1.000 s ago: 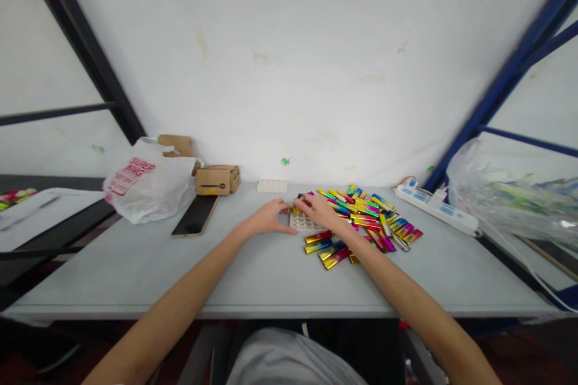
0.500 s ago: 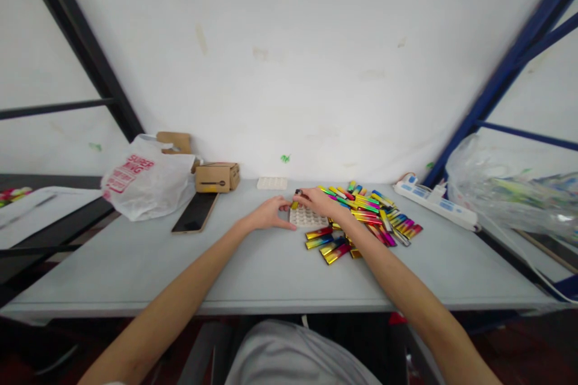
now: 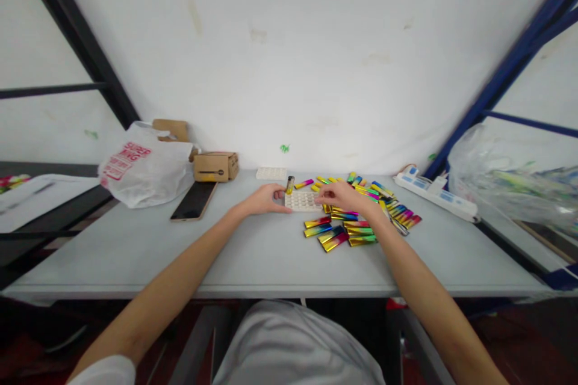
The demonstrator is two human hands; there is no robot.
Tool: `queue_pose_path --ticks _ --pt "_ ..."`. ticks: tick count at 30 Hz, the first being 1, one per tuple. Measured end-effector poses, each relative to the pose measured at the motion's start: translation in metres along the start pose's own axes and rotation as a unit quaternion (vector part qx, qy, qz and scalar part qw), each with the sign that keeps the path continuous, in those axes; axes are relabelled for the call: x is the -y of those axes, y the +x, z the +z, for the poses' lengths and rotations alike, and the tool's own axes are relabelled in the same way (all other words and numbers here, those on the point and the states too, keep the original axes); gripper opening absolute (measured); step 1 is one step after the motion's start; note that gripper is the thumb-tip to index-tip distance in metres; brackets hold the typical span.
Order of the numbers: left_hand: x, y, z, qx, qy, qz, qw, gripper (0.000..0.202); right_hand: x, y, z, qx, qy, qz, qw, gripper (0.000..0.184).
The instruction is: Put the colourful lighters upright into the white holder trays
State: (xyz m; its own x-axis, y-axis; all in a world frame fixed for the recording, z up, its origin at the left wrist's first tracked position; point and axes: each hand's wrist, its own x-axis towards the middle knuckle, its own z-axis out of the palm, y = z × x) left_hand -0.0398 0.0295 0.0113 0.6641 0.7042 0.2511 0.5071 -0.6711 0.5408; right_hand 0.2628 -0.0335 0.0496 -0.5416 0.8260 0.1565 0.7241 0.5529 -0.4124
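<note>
A white grid tray [image 3: 303, 201] lies on the grey table [image 3: 253, 258]. My left hand [image 3: 266, 198] presses its closed fingers against the tray's left edge. One glossy multicoloured stick [image 3: 289, 184] stands upright at the tray's far left corner. My right hand [image 3: 341, 195] hovers at the tray's right edge, over a pile of rainbow foil sticks [image 3: 361, 216]. Its fingers are curled downward, and what they pinch is hidden. Several sticks [image 3: 332, 234] lie in a loose row just in front of the tray.
A second white tray [image 3: 271, 173] sits by the wall. To the left are a cardboard box [image 3: 215, 166], a dark phone [image 3: 194, 200] and a white plastic bag [image 3: 144, 171]. On the right are a power strip [image 3: 433, 195] and a clear plastic bag [image 3: 510, 186].
My right hand has moved from the tray's far left corner to its right edge by the pile. An upright stick now shows at that corner. The left hand stays on the tray.
</note>
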Motion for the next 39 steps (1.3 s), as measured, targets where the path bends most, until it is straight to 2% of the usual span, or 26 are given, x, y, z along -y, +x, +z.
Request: queue_pose_path --ticks 3,6,9,12,16,19,21,25,27,30,33,35,39 --pt "0.004 0.000 -0.008 0.011 0.037 -0.039 0.998 0.059 -0.010 -0.018 -0.009 0.109 0.074 -0.009 0.991 0.036" --pt "0.009 -0.001 -0.015 0.040 0.052 -0.079 0.995 0.063 -0.009 -0.024 -0.010 0.146 0.080 0.009 0.986 0.033" --pt "0.011 -0.002 -0.018 0.059 0.058 -0.084 0.993 0.065 -0.004 -0.024 -0.007 0.138 0.051 0.019 0.989 0.027" --pt "0.012 -0.002 -0.020 0.071 0.067 -0.076 0.992 0.067 -0.001 -0.022 -0.003 0.119 0.045 -0.010 0.992 0.017" --pt "0.013 -0.001 -0.020 0.077 0.077 -0.067 0.992 0.069 -0.004 -0.019 0.000 0.048 0.072 -0.057 0.995 0.020" --pt "0.012 -0.001 -0.017 0.071 0.084 -0.060 0.992 0.069 -0.005 -0.016 0.004 -0.013 0.154 -0.051 0.987 0.024" --pt "0.010 -0.001 -0.014 0.064 0.091 -0.054 0.992 0.067 -0.002 -0.012 0.009 -0.045 0.256 -0.035 0.965 0.028" --pt "0.000 -0.002 -0.007 0.061 0.100 -0.041 0.992 0.067 0.010 -0.004 0.026 -0.098 0.467 -0.001 0.879 0.035" --pt "-0.007 -0.002 -0.004 0.069 0.097 -0.027 0.993 0.068 0.017 0.000 0.034 -0.118 0.519 0.016 0.847 0.039" --pt "-0.016 -0.002 0.001 0.077 0.089 -0.010 0.993 0.069 0.026 0.005 0.043 -0.137 0.541 0.029 0.829 0.042" --pt "-0.021 -0.003 0.005 0.067 0.082 -0.003 0.994 0.068 0.034 0.008 0.049 -0.152 0.526 0.061 0.835 0.044" --pt "-0.023 -0.003 0.006 0.061 0.080 -0.003 0.995 0.067 0.038 0.009 0.052 -0.175 0.478 0.090 0.856 0.044" --pt "-0.025 -0.003 0.006 0.057 0.085 -0.007 0.995 0.067 0.044 0.012 0.053 -0.291 0.272 0.123 0.909 0.043"
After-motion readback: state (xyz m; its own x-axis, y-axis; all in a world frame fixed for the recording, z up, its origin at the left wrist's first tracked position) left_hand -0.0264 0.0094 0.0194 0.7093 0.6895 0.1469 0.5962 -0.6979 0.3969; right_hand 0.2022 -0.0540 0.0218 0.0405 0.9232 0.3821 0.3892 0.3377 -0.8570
